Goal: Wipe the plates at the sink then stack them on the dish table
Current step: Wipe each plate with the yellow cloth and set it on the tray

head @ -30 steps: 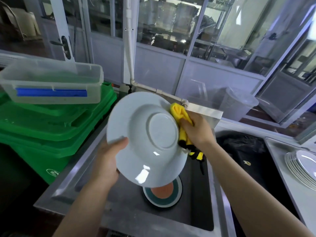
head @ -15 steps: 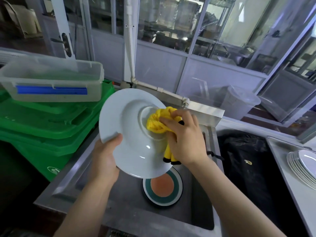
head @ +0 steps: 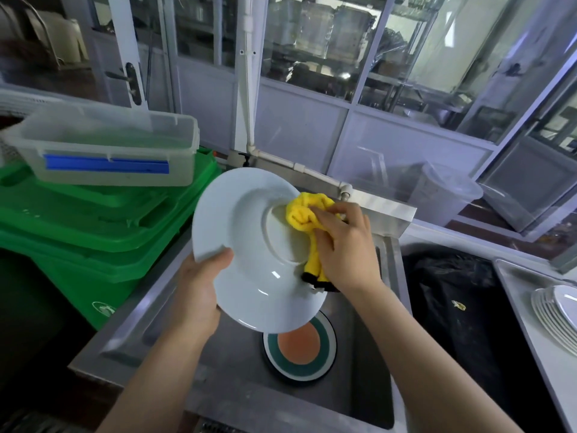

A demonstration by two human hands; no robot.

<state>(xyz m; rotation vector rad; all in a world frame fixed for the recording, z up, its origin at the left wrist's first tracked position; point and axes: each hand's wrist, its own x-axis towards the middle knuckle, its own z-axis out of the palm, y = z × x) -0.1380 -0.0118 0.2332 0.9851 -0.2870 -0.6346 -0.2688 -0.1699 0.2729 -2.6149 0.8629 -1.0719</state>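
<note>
Now the right hand, gripping the yellow cloth, has slid toward 2 o'clock on the plate (left hand grips its rim); wiping continues.

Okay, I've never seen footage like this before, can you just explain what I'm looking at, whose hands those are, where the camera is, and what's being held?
No machine here: a person wears one wide-angle camera on their head, looking down at their own bare hands over a steel sink. The left hand grips the rim of a white plate, tilted with its underside facing the camera. The right hand presses a bunched yellow cloth against the plate. In the basin below lies a plate with an orange centre and green ring. At the far right, white plates are stacked on the dish table. At the left, a clear plastic box sits on green bins.
</note>
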